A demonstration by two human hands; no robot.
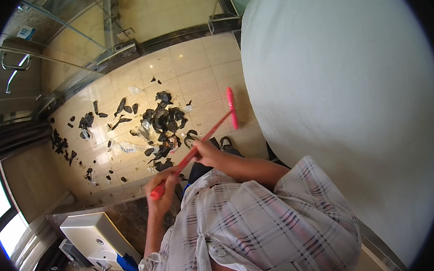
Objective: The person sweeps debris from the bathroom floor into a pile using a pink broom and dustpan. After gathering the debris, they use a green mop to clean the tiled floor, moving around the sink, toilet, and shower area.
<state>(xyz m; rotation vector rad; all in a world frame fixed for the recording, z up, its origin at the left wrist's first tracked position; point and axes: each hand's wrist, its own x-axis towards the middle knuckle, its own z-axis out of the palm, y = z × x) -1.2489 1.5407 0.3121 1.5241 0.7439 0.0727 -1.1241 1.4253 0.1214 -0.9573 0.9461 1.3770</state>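
Note:
A red long-handled floor tool (pixel 217 125), a broom or squeegee, runs slantwise in front of me. My left hand (pixel 162 192) is closed around its lower end, near the round red cap. Further up the pole, my right hand (pixel 205 153) grips it. The pinkish-red head (pixel 232 108) is at or just above the tiled floor (pixel 194 79), by the big white surface on the right. Crumpled black scraps (pixel 161 120), maybe plastic, lie heaped left of the pole among clear and white pieces. More black bits (pixel 59 143) are scattered towards the far left. Whether the head touches the tiles, I cannot tell.
A large white surface (pixel 341 87) fills the right side. Glass panels with a metal handle (pixel 16 63) and a dark stone curb (pixel 178 38) border the floor. A white washbasin (pixel 98 238) with a blue cloth (pixel 127 262) sits at lower left, near a dark curtain (pixel 12 142) and windows.

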